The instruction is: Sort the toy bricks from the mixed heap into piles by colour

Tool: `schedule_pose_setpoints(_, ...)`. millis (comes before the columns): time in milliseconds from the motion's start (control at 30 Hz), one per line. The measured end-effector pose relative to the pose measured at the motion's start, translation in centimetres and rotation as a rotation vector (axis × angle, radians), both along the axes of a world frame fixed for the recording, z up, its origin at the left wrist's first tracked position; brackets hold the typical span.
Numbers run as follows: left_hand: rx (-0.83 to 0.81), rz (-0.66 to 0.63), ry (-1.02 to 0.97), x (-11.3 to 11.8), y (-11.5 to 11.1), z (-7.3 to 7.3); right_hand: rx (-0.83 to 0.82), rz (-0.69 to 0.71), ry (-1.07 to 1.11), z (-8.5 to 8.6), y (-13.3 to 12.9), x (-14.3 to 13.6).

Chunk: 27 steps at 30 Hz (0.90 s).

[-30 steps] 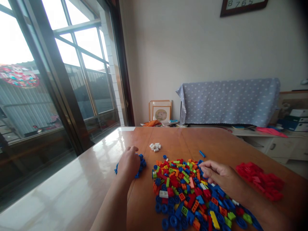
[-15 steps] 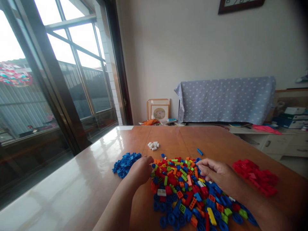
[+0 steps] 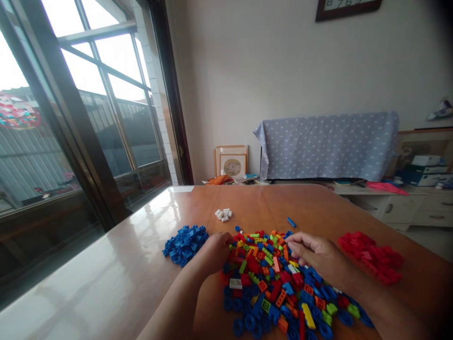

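A large mixed pile of plastic bricks (image 3: 269, 278) in red, blue, orange, green and yellow lies on the wooden table. My left hand (image 3: 220, 250) is at the pile's upper left edge, fingers bent down and closed; whatever they grip, if anything, is hidden. On the pile's right side, my right hand (image 3: 311, 250) hovers with thumb and fingers brought together at the tips, and anything between them is too small to make out. Left of my left hand sits a heap of blue bricks (image 3: 186, 244). A heap of red bricks (image 3: 370, 255) lies to the right.
A small group of white bricks (image 3: 223, 215) lies beyond the mixed pile. One long blue piece (image 3: 291, 222) and a small blue ring (image 3: 237, 228) rest on the table (image 3: 255, 200). Past the far edge stand a cabinet and a cloth-covered object (image 3: 329, 146).
My left hand has moved slightly right, onto the pile's edge. My right hand stays near the same bricks. The whole view has shifted a little.
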<state>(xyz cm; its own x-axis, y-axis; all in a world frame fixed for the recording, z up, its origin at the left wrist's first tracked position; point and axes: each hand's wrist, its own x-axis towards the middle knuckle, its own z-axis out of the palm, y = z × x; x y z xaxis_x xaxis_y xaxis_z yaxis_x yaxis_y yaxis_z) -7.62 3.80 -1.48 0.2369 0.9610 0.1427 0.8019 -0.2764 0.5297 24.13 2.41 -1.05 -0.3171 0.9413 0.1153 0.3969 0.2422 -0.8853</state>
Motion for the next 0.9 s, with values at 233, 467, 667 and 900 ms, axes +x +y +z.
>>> schedule_pose_setpoints(233, 0.01, -0.066, -0.125, 0.8, -0.6, 0.4, 0.014, 0.004, -0.011, 0.1, 0.0, 0.0)
schedule_pose_setpoints(467, -0.005, -0.16, 0.052, 0.4, -1.3, 1.7, 0.028, 0.005, -0.01, 0.3, -0.3, -0.1)
schedule_pose_setpoints(667, 0.005, -0.17, 0.167, 0.9, -1.5, 1.8, 0.016, -0.004, -0.006, 0.4, -0.3, -0.1)
schedule_pose_setpoints(900, 0.019, -0.155, 0.152, 1.0, -1.6, 2.3, 0.027, -0.002, -0.012, 0.5, -0.4, -0.2)
